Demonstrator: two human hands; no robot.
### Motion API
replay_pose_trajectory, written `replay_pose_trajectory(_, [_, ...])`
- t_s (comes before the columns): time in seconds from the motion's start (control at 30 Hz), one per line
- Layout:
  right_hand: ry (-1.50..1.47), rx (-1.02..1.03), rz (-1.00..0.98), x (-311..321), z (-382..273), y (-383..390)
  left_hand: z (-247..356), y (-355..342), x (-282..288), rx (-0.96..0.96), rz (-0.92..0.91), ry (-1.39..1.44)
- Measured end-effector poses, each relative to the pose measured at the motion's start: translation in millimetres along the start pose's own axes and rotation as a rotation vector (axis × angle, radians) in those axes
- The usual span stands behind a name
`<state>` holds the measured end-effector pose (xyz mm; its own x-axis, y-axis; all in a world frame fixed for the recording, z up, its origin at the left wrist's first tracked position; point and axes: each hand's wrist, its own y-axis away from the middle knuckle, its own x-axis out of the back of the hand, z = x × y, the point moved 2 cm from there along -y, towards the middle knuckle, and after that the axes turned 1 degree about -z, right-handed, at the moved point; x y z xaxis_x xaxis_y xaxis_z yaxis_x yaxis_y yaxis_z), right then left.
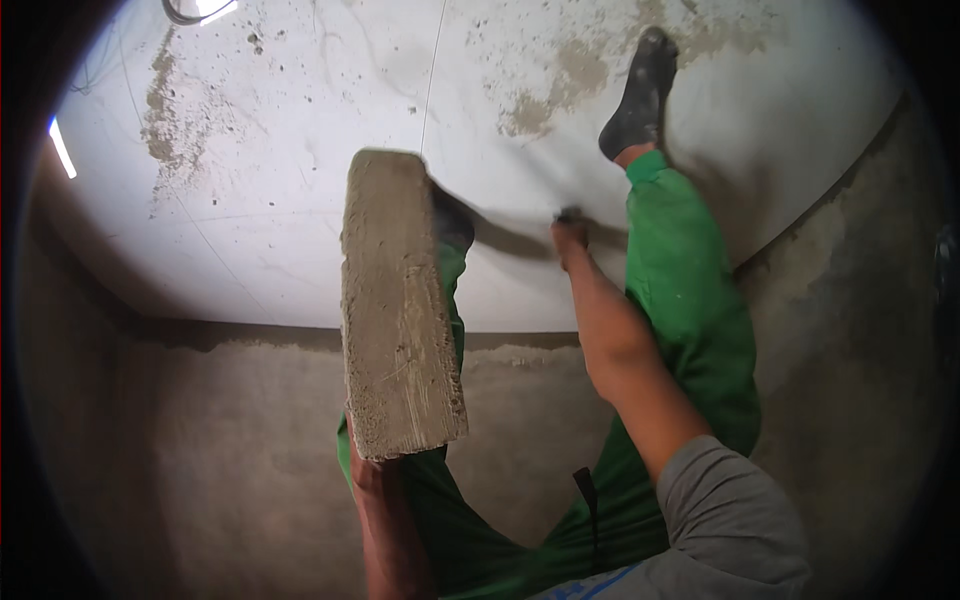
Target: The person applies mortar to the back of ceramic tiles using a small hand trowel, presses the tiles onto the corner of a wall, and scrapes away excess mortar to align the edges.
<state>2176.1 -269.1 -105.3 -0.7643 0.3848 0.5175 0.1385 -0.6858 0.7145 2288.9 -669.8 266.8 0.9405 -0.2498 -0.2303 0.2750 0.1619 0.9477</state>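
A long plastering float (400, 310), its face coated with grey-brown mortar, stands raised in front of my left leg. My left hand (376, 474) is behind its lower end; only the wrist and a little of the hand show, and the fingers are hidden. The float stays up on that hand. Lower and farther right, my right hand (569, 243) is closed beside my right shin. Out of its top pokes the dark end of a small tool (569, 215). Blur and shadow hide what kind of tool it is.
My feet in dark socks rest on a pale floor sheet (330, 230) with mortar smears (180, 130) and crumbs on it. Rough grey plastered walls (250, 430) rise close by at the bottom and right. A dark cable loop (195, 12) lies at the top left.
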Motion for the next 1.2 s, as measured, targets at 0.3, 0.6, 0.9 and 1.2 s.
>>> replay_pose_trajectory(0.3, [0.206,0.626,-0.155,33.3,-55.2,166.5,-2.3,-5.0,-14.6,-0.084,-0.049,0.013])
replay_pose_trajectory(0.6, [-0.268,1.315,-0.295,286.5,-108.5,553.9,39.1,80.0,-77.8,-0.247,-0.079,0.125])
replay_pose_trajectory(0.9, [-0.063,1.581,-0.192,313.3,-68.6,676.2,99.8,167.4,-58.3,-0.257,-0.071,0.458])
replay_pose_trajectory(1.2, [0.666,1.806,-0.275,294.3,40.6,779.5,176.6,286.5,-56.0,-0.383,-0.023,0.366])
